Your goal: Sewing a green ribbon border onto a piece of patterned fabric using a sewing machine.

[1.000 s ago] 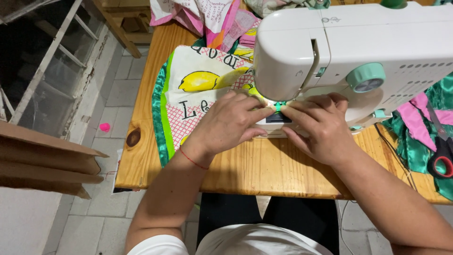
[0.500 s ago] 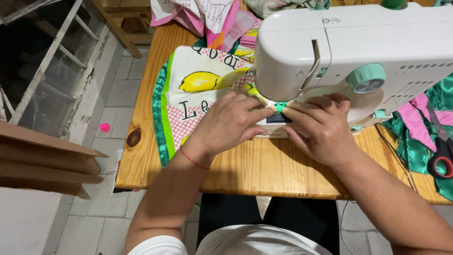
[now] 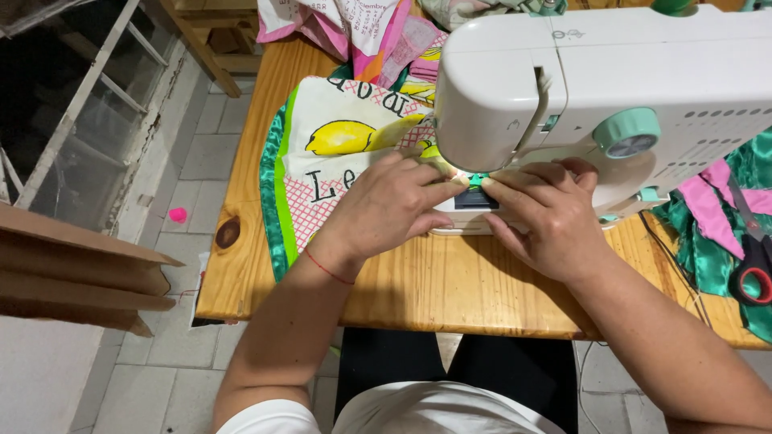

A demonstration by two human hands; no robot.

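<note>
Sewing step judged in hand: lemon-print fabric (image 3: 338, 153), near table (image 3: 450, 289) left edge, is pinned flat under sewing machine (image 3: 595, 88) w/ left hand (image 3: 386, 205) & right hand (image 3: 547, 217), fingers together, tips nearly meeting; steady feed needed next.

Person, head-camera view.
- Left hand (image 3: 386, 210): bare, no rings seen; thin red thread bracelet (image 3: 328, 268) around the wrist, at 7 o'clock from the knuckles.
- Right hand (image 3: 547, 217): bare, no rings or wristband visible.
- Forearms: uncovered to the elbows.
- Torso: white short-sleeved top (image 3: 418, 414), at 6 o'clock in the frame.
- Legs: dark trousers (image 3: 482, 371) under the table edge.
</note>
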